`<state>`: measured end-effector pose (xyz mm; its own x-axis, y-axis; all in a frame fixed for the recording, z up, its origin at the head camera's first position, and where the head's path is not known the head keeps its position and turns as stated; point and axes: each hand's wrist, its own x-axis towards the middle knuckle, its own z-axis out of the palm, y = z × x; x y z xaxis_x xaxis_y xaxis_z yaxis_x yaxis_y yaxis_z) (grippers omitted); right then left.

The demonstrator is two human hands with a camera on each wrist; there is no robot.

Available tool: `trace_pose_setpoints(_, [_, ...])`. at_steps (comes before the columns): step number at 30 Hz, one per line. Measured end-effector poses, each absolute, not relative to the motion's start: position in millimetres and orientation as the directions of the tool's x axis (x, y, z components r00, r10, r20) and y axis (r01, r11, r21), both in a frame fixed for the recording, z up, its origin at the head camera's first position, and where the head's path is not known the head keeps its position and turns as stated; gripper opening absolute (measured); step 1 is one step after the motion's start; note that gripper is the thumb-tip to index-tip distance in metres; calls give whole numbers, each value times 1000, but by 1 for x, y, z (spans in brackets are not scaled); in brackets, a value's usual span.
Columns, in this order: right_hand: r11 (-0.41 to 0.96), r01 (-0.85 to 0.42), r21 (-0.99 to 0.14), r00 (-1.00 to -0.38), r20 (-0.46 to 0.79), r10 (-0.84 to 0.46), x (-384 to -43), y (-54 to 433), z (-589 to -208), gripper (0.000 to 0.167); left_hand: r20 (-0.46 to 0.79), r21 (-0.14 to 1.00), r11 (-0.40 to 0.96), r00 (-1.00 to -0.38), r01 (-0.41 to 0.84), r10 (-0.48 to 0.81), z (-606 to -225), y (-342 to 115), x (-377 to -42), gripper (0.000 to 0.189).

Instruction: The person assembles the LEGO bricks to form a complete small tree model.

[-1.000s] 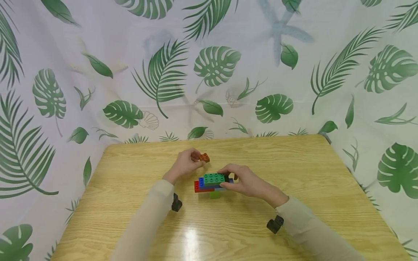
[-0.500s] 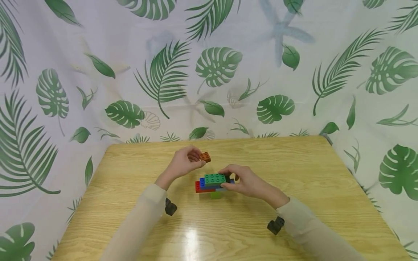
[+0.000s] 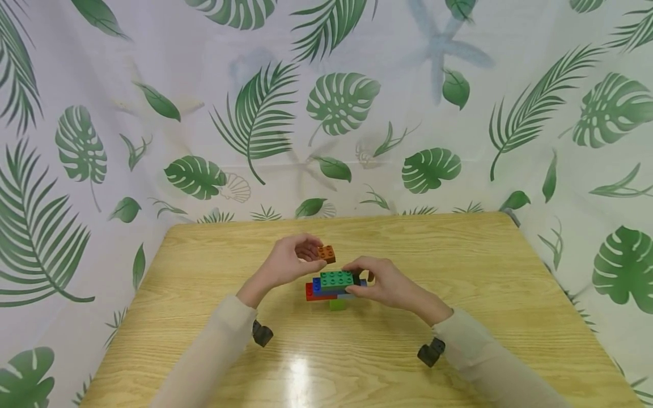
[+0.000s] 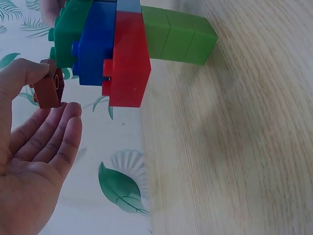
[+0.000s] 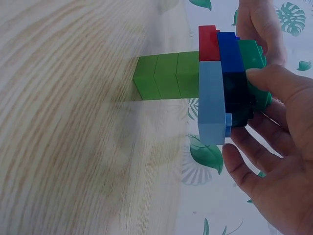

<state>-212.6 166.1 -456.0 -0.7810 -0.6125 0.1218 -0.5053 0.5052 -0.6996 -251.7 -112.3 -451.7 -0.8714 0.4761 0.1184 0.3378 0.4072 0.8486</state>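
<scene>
My left hand [image 3: 285, 262] pinches an orange-brown toy building brick [image 3: 327, 254] between thumb and fingers, just behind and above the stacked bricks. The stack rises from a column of light green bricks [image 5: 166, 76] on the table. Across that column lie a red brick [image 4: 129, 63] and a light blue brick [image 5: 211, 103]. Above them come a blue brick [image 4: 97, 49] and a black brick [image 5: 235, 88], with a green brick [image 3: 336, 279] on top. My right hand [image 3: 385, 281] grips the stack's right end, its thumb on the near side by the black brick and fingers behind.
The wooden table [image 3: 204, 340] reaches back to a leaf-patterned cloth [image 3: 357, 170], which hangs behind and along both sides. A small black camera [image 3: 262, 333] sits on the left wrist and another black camera [image 3: 431, 352] on the right.
My left hand has brought the orange-brown brick slightly right and nearer to the stack, while its forearm swung left. The right hand keeps its grip in the same place.
</scene>
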Motion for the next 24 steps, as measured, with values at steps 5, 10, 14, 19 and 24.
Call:
trace_pose_setpoints(5, [504, -510, -698, -780, 126, -613, -214, 167, -456, 37, 138, 834, 399, -844, 381, 518, -446, -111, -244, 38])
trace_pose_setpoints(10, [501, -505, -703, -780, 123, -614, -216, 167, -456, 37, 147, 828, 385, -820, 408, 553, -442, -108, -236, 38])
trace_pose_setpoints(14, [495, -518, -697, -774, 136, -618, -216, 168, -456, 37, 155, 820, 381, -806, 428, 571, -441, -105, -232, 36])
trace_pose_setpoints(19, [488, -529, -694, -767, 144, -625, -216, 169, -455, 37, 165, 808, 379, -791, 451, 589, -443, -103, -229, 35])
trace_pose_setpoints(24, [491, -524, -696, -766, 132, -630, -216, 168, -454, 38, 153, 807, 381, -783, 451, 602, -446, -102, -229, 37])
